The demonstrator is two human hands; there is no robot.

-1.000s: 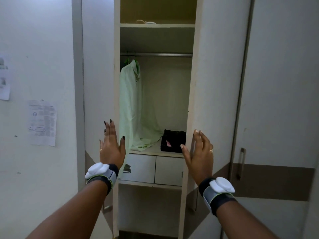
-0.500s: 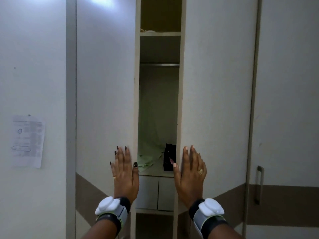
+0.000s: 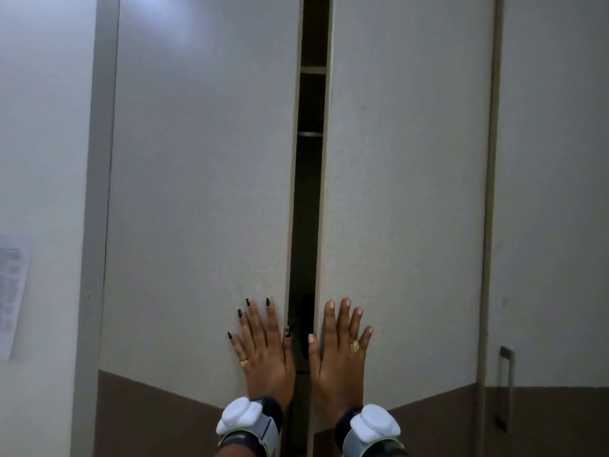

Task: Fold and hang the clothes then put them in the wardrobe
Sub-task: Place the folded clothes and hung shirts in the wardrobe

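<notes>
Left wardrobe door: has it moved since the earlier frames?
Yes. The left door has swung rightward across the fixed inner shelf, which now shows only as a sliver; the left hand presses flat on it.

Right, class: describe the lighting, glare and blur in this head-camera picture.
Head view: dim, bluish light; soft glare high on the left door; the gap between doors is nearly black; the paper on the wall is blurred; left hand and right hand look sharp.
</notes>
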